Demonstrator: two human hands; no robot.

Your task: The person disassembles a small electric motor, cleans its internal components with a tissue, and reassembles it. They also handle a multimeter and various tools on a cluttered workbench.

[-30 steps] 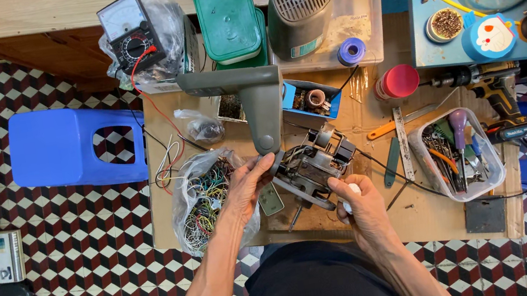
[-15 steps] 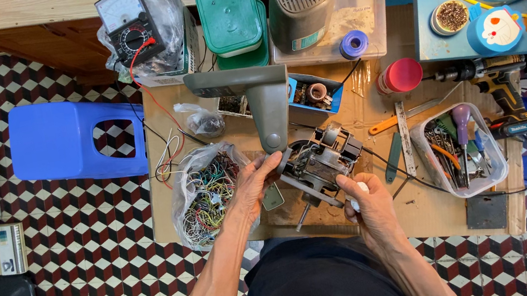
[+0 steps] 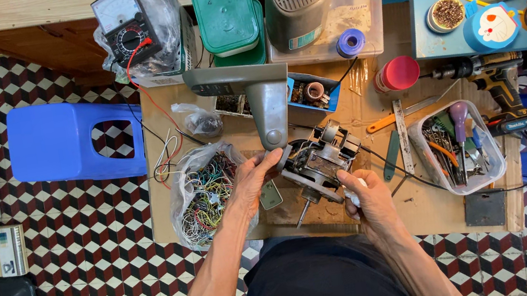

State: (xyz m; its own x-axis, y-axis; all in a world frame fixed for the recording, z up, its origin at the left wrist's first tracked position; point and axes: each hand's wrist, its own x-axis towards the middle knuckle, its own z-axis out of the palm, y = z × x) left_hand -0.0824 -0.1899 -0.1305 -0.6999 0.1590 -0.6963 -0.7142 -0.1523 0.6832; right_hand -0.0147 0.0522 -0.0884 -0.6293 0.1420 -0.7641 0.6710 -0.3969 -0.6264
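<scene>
Seen from above, a person works at a cluttered wooden bench [image 3: 429, 202] at the centre of the frame, both hands on a small electric motor [image 3: 318, 160] with exposed windings and a bare shaft pointing toward the lower edge. The left hand [image 3: 253, 180] is closed around the motor's left side, fingers curled over its housing. The right hand [image 3: 369, 193], just right of the motor, is closed on a small white object; what it is cannot be made out. A grey T-shaped stand [image 3: 255, 96] lies directly above the motor, its foot touching the left fingertips. Left of the hands sits a clear plastic bag of coloured wires [image 3: 203, 194]. A clear tub of hand tools [image 3: 459, 147] stands at centre right, with a cordless drill [image 3: 491, 78] above it. A multimeter [image 3: 128, 26] in a bag rests at the upper left, beside stacked green containers [image 3: 225, 10], and a blue plastic stool [image 3: 63, 142] stands on the patterned floor at left.
</scene>
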